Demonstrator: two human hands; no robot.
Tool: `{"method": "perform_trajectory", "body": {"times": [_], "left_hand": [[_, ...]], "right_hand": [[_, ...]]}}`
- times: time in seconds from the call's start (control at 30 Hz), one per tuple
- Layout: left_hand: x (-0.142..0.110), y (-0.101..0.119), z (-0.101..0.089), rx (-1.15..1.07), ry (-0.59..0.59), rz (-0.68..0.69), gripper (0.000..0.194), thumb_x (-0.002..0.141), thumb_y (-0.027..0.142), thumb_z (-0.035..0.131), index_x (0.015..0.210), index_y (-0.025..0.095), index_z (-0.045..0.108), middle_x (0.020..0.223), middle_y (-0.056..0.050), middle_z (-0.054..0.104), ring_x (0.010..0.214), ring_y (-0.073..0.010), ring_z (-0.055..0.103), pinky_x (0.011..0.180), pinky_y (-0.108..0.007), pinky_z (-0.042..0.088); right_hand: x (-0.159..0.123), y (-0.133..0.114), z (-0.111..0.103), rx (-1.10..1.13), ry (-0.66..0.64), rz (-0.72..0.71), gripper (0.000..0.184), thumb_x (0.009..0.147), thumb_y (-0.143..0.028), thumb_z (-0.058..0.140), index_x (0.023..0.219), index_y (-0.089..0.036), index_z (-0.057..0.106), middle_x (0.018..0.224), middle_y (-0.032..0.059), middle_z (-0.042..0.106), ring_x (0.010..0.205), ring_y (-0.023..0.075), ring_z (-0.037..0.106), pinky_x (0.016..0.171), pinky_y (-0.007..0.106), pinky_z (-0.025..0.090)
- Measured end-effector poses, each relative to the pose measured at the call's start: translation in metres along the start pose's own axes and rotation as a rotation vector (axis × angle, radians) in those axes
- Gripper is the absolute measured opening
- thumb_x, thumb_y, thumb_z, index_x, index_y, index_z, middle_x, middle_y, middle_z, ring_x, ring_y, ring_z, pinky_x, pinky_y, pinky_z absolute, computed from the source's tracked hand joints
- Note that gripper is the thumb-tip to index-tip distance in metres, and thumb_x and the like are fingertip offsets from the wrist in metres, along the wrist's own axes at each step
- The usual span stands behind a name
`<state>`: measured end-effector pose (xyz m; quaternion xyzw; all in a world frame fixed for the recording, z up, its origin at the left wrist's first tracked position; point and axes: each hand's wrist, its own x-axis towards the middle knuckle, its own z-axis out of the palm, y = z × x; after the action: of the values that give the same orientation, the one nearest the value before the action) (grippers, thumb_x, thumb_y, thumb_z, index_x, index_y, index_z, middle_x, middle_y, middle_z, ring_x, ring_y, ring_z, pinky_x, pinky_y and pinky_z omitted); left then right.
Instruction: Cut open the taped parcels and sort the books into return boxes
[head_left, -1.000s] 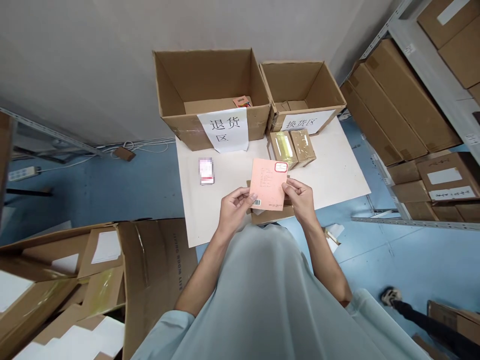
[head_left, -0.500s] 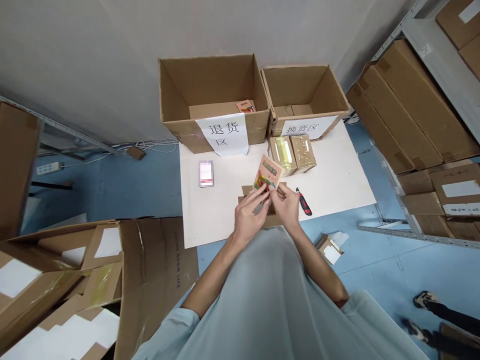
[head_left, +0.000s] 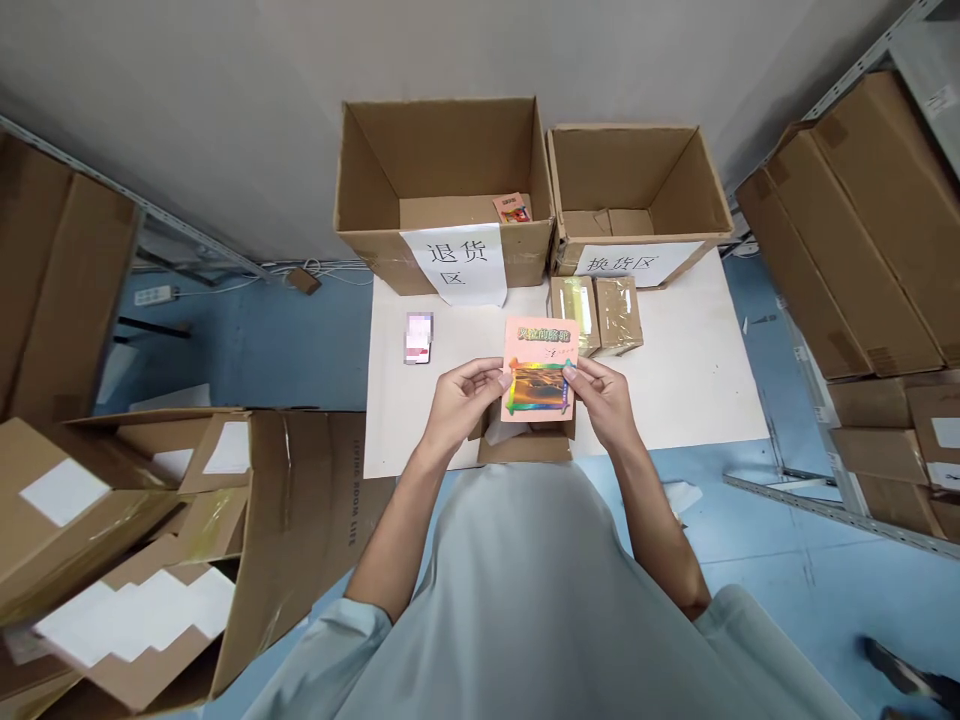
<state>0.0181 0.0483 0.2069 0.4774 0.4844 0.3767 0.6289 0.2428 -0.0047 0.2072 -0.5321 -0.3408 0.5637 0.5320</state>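
The pink book (head_left: 540, 350) has been turned over: its back showed a second ago; now its front can be looked at. The left hand (head_left: 463, 400) and right hand (head_left: 606, 402) pinch its sides above a small open cardboard box (head_left: 523, 449).

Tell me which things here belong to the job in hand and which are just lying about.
Likely in the job:
pink booklet, held by left hand and right hand
open carton below it
larger box with sign
smaller box with sign

Seemingly just lying about:
power strip on the floor
white item on the floor
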Motion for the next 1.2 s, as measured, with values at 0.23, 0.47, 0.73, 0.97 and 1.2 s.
{"method": "perform_trajectory", "body": {"times": [0.23,0.47,0.73,0.97,1.2], "left_hand": [[0.004,0.006,0.007,0.260,0.002,0.453,0.025,0.104,0.046,0.079,0.112,0.023,0.082,0.113,-0.009,0.082,0.109,-0.0232,0.079,0.097,-0.039,0.067],[0.004,0.016,0.013,0.348,0.049,0.679,0.016,0.104,0.028,0.073,0.092,0.026,0.082,0.112,-0.008,0.083,0.125,-0.0281,0.080,0.113,-0.054,0.065],[0.006,0.014,0.020,0.147,0.124,0.369,0.038,0.093,0.057,0.089,0.100,0.023,0.073,0.105,-0.008,0.083,0.097,-0.0220,0.083,0.090,-0.038,0.072],[0.011,0.012,0.002,0.149,-0.002,0.194,0.042,0.097,0.061,0.079,0.112,0.022,0.083,0.109,-0.009,0.084,0.088,-0.0209,0.077,0.069,-0.030,0.065],[0.012,0.017,-0.006,0.198,0.010,0.166,0.037,0.085,0.056,0.090,0.093,0.021,0.084,0.087,-0.006,0.079,0.077,-0.0189,0.069,0.067,-0.030,0.057]], "right_hand": [[0.009,-0.007,-0.022,-0.279,-0.006,-0.279,0.033,0.101,-0.055,0.081,0.117,-0.028,0.090,0.128,0.0047,0.087,0.127,0.0291,0.079,0.118,0.045,0.063],[0.005,-0.013,-0.027,-0.299,-0.027,-0.409,0.018,0.107,-0.042,0.074,0.113,-0.037,0.091,0.148,0.0041,0.079,0.147,0.0288,0.069,0.125,0.053,0.057],[0.007,-0.007,-0.025,-0.255,0.124,-0.304,0.039,0.102,-0.047,0.079,0.138,-0.031,0.077,0.122,0.0076,0.085,0.119,0.0261,0.080,0.104,0.042,0.066],[0.003,-0.004,-0.026,-0.338,0.078,-0.248,0.031,0.106,-0.053,0.072,0.118,-0.028,0.085,0.118,0.0069,0.083,0.098,0.0229,0.076,0.079,0.035,0.066],[0.008,-0.017,-0.012,-0.343,0.105,-0.178,0.034,0.092,-0.054,0.084,0.107,-0.024,0.087,0.089,0.0029,0.080,0.072,0.0177,0.068,0.066,0.031,0.059]]}}
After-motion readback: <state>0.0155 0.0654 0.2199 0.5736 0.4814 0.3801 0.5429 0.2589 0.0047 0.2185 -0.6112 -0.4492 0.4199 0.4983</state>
